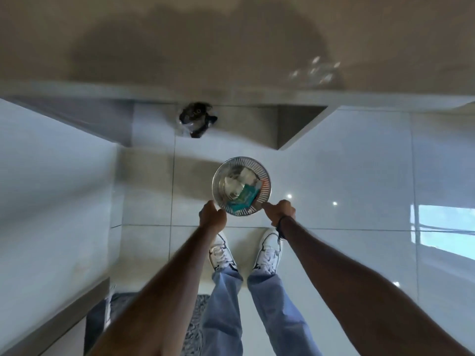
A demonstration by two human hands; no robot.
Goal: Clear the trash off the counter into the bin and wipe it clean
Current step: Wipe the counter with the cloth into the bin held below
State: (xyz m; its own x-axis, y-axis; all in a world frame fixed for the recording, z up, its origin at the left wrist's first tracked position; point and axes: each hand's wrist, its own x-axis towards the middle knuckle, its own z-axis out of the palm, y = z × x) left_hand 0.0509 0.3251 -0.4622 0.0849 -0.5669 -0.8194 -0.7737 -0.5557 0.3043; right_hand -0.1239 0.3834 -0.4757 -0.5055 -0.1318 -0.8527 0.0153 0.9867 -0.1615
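A round metal bin (264,187) stands on the glossy white floor just in front of my feet. Inside it lie crumpled white paper (245,176) and a teal packet (244,200). My left hand (212,214) grips the bin's rim on its near left side. My right hand (280,211) grips the rim on the near right. The beige counter (231,47) stretches across the top of the view, with a blurred clear plastic wrapper (314,71) lying on it at the right.
A dark crumpled plastic bag (196,119) lies on the floor under the counter's edge. A white cabinet (51,188) stands at the left. A grey patterned mat (195,319) lies behind my feet.
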